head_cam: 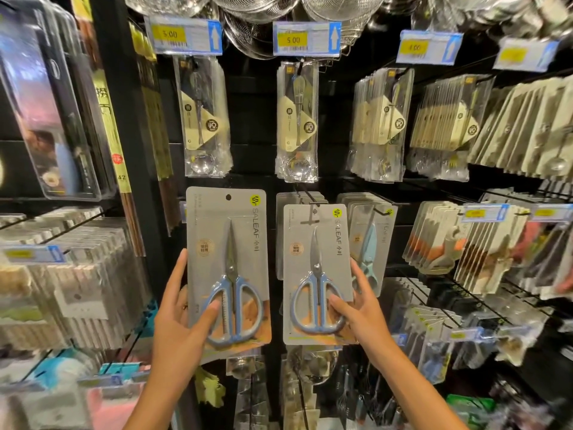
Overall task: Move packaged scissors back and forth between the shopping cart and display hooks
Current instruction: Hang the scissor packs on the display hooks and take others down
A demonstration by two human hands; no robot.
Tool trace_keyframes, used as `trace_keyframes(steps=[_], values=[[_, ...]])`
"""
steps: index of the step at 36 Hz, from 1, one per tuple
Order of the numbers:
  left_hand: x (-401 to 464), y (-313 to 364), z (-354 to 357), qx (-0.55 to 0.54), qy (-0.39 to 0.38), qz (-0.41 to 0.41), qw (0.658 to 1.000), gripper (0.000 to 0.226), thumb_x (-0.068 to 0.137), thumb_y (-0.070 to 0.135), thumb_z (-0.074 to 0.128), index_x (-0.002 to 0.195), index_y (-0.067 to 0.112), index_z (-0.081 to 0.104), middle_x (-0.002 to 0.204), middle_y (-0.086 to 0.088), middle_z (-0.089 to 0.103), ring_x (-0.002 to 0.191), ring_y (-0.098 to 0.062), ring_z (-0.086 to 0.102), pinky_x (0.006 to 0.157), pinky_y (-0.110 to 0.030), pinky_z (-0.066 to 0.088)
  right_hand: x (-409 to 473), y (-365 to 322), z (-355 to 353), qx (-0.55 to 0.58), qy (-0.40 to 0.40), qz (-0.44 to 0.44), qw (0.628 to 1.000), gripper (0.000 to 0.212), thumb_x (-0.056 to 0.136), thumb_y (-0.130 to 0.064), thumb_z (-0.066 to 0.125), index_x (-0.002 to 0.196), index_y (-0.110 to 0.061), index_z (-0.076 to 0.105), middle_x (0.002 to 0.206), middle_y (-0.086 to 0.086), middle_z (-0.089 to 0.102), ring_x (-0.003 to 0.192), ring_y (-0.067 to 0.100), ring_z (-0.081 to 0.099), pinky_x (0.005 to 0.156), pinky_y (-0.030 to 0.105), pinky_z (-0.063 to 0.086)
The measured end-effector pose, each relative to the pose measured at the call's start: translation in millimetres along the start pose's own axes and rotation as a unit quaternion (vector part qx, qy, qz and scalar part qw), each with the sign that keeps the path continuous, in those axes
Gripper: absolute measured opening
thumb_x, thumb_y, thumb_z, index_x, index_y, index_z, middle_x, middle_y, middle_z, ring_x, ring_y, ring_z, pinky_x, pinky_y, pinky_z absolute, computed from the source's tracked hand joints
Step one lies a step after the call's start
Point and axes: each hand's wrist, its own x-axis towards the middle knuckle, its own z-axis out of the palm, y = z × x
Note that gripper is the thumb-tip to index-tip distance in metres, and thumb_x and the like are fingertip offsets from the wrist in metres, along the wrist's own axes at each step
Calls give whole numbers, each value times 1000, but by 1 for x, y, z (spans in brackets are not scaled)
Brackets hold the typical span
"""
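Your left hand [183,308] gripping lower edge of left scissors pack [228,268], hang hole free, held clear of rack. Your right hand [356,305] pinching right scissors pack [316,274], hole at display hook [313,200], likely threading. Black pegboard wall [254,119] carrying bagged spoons [297,119]; cart not showing.

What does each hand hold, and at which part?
Left hand grips one scissors pack at its lower left edge. Right hand grips a second pack at its lower right edge, near the hook.
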Motion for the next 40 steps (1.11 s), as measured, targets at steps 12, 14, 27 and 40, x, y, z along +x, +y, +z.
trace_keyframes(steps=[12,14,27,40], values=[[8,-3,-1,3,-1,19,1000,89,88,3,69,152,53,31,142,17,58,124,-2,60,89,-14,55,9,11,1,-1,-17,-4,1000,79,95,2,62,148,-46,27,120,-33,67,116,14,68,97,43,57],[9,-3,1,1,2,20,1000,89,88,2,69,152,52,32,139,19,59,122,0,61,86,-13,55,14,13,2,3,-19,-6,1000,83,95,3,61,151,-45,22,117,-38,65,115,12,68,96,42,58],[24,4,10,-13,30,26,999,89,87,2,69,153,49,32,123,29,67,116,0,65,85,-15,56,61,32,12,-152,-41,-64,985,83,104,-19,55,154,-55,-1,143,-56,22,132,36,51,102,50,53],[29,11,17,-30,27,38,998,90,80,8,71,154,44,33,125,31,65,117,0,64,89,-19,57,121,56,26,-265,-6,-25,964,86,106,-22,49,154,-50,-17,147,17,50,113,47,60,93,60,52]])
